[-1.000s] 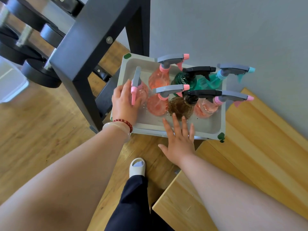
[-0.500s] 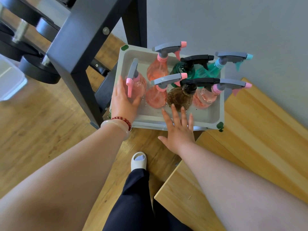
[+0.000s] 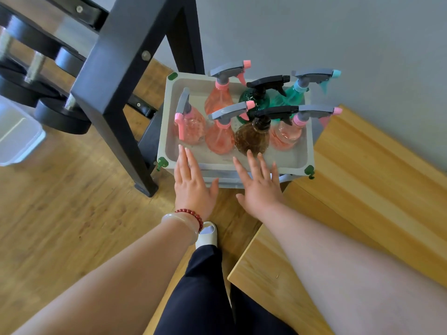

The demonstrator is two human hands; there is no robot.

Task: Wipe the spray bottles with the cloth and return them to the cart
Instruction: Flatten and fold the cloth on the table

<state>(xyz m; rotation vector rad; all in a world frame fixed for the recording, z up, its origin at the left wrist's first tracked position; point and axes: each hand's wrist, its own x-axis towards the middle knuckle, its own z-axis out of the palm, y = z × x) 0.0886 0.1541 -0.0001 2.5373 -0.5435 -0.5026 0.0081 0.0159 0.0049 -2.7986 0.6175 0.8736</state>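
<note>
Several spray bottles stand upright in the top tray of a grey cart [image 3: 242,163]: pink ones, a brown one [image 3: 251,139], a dark green one [image 3: 256,100] and a teal one [image 3: 295,93]. The leftmost pink bottle [image 3: 191,126] stands alone at the tray's left. My left hand [image 3: 192,182] is flat and holds nothing, its fingertips over the tray's front rim. With fingers spread, my right hand [image 3: 260,187] reaches over the front rim below the brown bottle. No cloth is in view.
A black metal rack leg [image 3: 116,112] stands left of the cart, with dumbbells [image 3: 60,112] behind it. A wooden table [image 3: 350,189] lies to the right, a grey wall behind. My leg and white slipper [image 3: 206,234] are on the wooden floor below.
My left hand has let go of the leftmost pink bottle and drawn back to the tray's front rim. The right hand has stayed at the rim.
</note>
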